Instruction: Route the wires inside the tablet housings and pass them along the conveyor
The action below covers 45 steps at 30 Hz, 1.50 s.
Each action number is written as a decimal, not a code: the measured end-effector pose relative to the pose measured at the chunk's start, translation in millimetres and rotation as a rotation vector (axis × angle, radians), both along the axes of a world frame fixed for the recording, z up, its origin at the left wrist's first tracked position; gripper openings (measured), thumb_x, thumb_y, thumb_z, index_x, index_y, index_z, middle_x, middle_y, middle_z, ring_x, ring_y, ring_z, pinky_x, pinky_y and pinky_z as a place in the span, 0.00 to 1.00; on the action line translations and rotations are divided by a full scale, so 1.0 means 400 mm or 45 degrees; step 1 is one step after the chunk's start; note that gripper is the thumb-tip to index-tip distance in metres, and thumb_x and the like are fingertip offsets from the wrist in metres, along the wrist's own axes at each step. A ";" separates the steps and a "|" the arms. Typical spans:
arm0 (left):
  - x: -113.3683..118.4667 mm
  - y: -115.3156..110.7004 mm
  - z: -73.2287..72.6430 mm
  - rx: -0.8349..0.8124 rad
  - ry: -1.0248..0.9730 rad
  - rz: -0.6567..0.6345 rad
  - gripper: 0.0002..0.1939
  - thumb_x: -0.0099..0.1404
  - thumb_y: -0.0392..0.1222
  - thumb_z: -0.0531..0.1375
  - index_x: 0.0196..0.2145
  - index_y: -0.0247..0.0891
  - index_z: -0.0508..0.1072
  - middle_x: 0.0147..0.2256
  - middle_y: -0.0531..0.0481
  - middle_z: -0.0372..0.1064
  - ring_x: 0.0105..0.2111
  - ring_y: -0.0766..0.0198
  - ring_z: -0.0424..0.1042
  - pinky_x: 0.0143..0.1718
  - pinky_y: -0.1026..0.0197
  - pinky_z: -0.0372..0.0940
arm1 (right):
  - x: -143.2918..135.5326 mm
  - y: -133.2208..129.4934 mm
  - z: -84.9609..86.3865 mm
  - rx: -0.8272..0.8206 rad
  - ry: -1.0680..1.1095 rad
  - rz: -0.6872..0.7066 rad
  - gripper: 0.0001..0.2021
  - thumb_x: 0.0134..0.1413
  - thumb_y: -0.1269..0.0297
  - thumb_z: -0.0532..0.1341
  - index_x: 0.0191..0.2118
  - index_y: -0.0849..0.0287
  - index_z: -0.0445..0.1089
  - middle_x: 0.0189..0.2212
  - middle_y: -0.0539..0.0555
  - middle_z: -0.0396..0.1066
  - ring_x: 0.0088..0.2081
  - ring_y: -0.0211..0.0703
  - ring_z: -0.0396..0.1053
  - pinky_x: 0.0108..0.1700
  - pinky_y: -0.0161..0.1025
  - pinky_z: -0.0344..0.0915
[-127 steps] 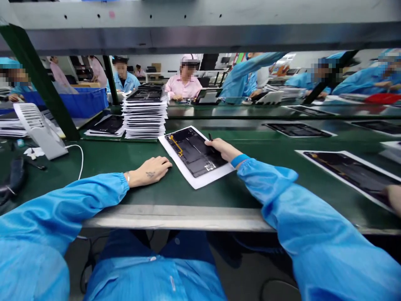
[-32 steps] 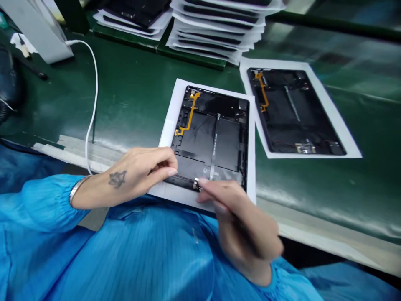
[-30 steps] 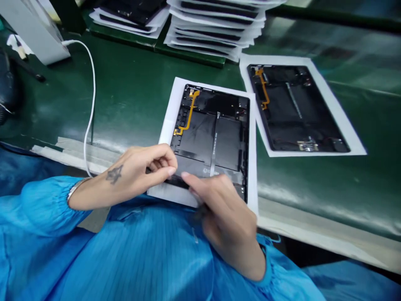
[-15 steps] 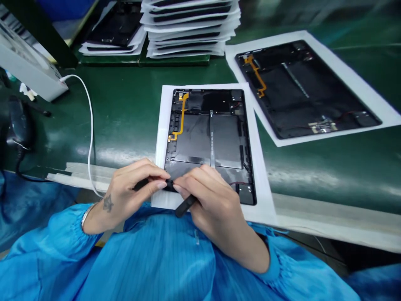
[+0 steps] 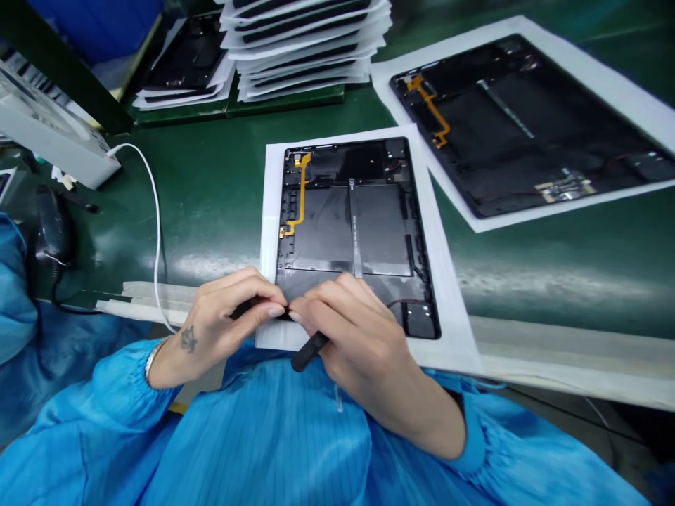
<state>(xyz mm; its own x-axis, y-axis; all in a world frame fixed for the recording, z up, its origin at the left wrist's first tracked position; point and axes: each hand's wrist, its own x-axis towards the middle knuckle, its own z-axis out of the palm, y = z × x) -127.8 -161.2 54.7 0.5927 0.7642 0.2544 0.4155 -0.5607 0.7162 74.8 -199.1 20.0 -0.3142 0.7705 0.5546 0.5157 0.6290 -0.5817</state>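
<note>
An opened black tablet housing (image 5: 327,225) lies on a white sheet (image 5: 448,295) in front of me, an orange flex cable (image 5: 303,193) along its left side. At its lower left corner my left hand (image 5: 237,309) pinches with thumb and forefinger; what lies between the fingertips is too small to make out. My right hand (image 5: 358,330) is closed round a black-handled tool (image 5: 310,351), whose end sticks out below the palm. Its fingertips meet those of my left hand at the housing's edge, and they hide that corner.
A second opened housing (image 5: 506,133) lies on white paper at the right. Behind stand a tall stack of sheets with dark panels (image 5: 306,49) and a lower pile (image 5: 184,63). At left are a white device (image 5: 68,133), its white cable (image 5: 157,232) and a black handheld device (image 5: 53,225).
The view has shifted and tilted slightly. Both hands keep nearly the same pose at the housing's corner, their fingertips now a little closer together.
</note>
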 end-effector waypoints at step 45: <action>-0.050 -0.033 -0.007 0.908 0.624 -0.236 0.14 0.74 0.29 0.50 0.51 0.30 0.71 0.38 0.41 0.76 0.36 0.58 0.75 0.35 0.57 0.73 | 0.049 -0.009 0.049 0.096 -0.311 -0.026 0.31 0.73 0.50 0.45 0.69 0.67 0.56 0.36 0.58 0.71 0.35 0.47 0.66 0.36 0.43 0.62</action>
